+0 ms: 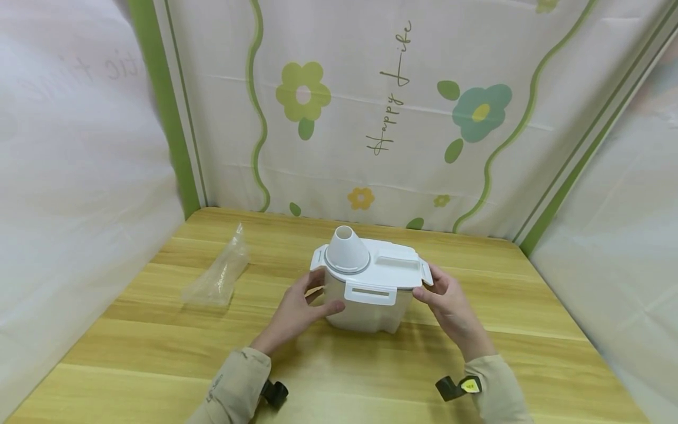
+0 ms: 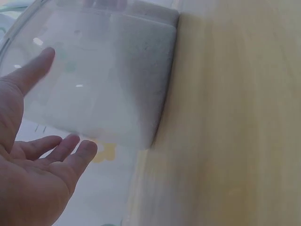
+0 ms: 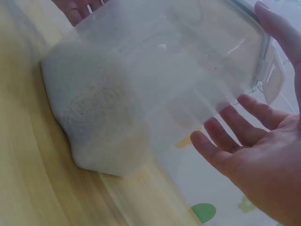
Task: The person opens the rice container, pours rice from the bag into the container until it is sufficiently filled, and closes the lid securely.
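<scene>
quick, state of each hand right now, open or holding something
Left hand: holding the lidded container at its left end.
Right hand: holding the same container at its right end.

one lidded container (image 1: pixel 368 316), one cone (image 1: pixel 346 252), one plastic bag (image 1: pixel 219 277), one table (image 1: pixel 349 377)

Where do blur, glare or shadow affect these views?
Head: mostly clear, small highlights on the plastic bag, soft shadow on the tabletop around the container; left wrist: wood grain smeared, small glints on the container's wall; right wrist: dim and hazy, the container's granular contents soft.
</scene>
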Available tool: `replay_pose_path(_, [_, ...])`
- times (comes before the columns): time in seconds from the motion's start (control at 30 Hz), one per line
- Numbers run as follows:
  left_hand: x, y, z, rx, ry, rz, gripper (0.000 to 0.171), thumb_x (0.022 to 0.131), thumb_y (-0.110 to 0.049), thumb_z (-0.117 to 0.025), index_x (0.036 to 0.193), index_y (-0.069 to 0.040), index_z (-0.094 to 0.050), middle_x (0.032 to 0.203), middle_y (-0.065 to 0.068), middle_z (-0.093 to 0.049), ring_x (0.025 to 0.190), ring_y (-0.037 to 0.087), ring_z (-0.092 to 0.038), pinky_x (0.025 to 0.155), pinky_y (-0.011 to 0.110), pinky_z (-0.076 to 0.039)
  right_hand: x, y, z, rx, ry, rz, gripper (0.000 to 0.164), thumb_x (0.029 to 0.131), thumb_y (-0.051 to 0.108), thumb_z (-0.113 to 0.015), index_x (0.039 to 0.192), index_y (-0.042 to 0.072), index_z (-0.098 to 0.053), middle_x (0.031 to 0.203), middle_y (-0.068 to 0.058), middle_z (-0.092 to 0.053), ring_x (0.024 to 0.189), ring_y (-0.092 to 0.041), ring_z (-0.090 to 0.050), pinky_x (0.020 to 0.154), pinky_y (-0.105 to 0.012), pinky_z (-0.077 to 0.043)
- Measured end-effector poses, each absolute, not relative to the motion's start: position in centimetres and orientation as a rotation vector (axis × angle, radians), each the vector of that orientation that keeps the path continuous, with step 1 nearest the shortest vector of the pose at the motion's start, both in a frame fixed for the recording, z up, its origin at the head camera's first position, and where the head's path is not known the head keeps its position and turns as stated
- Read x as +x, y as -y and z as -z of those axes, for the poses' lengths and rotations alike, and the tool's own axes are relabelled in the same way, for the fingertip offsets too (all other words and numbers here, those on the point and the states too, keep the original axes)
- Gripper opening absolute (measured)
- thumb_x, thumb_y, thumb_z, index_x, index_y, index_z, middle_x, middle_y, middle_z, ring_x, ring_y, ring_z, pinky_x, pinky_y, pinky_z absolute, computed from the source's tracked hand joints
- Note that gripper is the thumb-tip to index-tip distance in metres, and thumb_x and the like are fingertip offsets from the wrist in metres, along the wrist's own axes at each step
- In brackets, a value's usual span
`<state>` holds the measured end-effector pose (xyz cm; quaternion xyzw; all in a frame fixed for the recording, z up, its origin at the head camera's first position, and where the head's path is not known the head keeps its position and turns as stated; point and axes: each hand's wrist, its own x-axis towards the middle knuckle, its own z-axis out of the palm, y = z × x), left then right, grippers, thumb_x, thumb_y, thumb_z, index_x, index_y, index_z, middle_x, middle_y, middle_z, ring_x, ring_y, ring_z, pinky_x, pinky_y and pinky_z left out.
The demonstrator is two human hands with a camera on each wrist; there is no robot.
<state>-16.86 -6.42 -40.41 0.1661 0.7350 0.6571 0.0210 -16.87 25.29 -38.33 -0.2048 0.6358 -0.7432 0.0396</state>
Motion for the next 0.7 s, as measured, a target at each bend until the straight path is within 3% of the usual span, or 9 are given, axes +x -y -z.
replay_pose_path(0.13, [-17.5,7.3,41.1,0.485,-2.294,-2.054,0.085,0.076,-0.022,-0.088,0.146,-0.011,-0.041,0.140,0.007,-0.048,0.130,0.025,-0.044,0.105,0.038,-0.041,-16.9,-25.2,38.3,-0.609,-1.947,2.282,0.063,0.093,-0.004,-0.062,0.149,-0.004,-0.034,0.144,-0.017,-0.043,0.125,-0.023,-0.047,0.101,-0.031,-0.044])
replay_pose_path(0.23, [-17.5,8.0,40.7,0.495,-2.271,-2.114,0.087,0.080,-0.025,-0.085,0.150,-0.011,-0.034,0.145,0.008,-0.042,0.132,0.026,-0.043,0.104,0.038,-0.042,-16.9,-25.1,38.3,-0.601,-1.933,2.288,0.065,0.093,-0.003,-0.063,0.150,-0.003,-0.033,0.145,-0.017,-0.042,0.127,-0.024,-0.045,0.102,-0.031,-0.043])
replay_pose_path(0.33, [-17.4,8.5,39.9,0.517,-2.296,-2.141,0.076,0.091,-0.029,-0.073,0.152,-0.010,-0.032,0.149,0.007,-0.039,0.133,0.026,-0.041,0.104,0.043,-0.042,-16.8,-25.0,38.2,-0.596,-1.920,2.292,0.065,0.093,-0.003,-0.062,0.151,-0.003,-0.031,0.146,-0.017,-0.041,0.128,-0.024,-0.044,0.103,-0.031,-0.042])
replay_pose_path(0.5, [-17.2,8.8,38.5,0.528,-2.460,-2.140,0.052,0.103,-0.037,-0.053,0.147,-0.012,-0.044,0.146,0.005,-0.045,0.133,0.024,-0.042,0.105,0.052,-0.039,-16.7,-25.1,38.3,-0.588,-1.909,2.299,0.065,0.093,-0.002,-0.062,0.151,-0.003,-0.030,0.145,-0.016,-0.042,0.126,-0.024,-0.045,0.102,-0.030,-0.042])
replay_pose_path(0.7, [-15.4,8.4,34.5,0.517,-2.565,-2.134,0.040,0.106,-0.023,-0.049,0.141,-0.002,-0.051,0.139,0.013,-0.053,0.131,0.026,-0.044,0.104,0.050,-0.041,-16.7,-25.1,38.4,-0.591,-1.903,2.303,0.066,0.093,-0.001,-0.062,0.151,-0.004,-0.030,0.145,-0.016,-0.042,0.127,-0.024,-0.044,0.103,-0.031,-0.042])
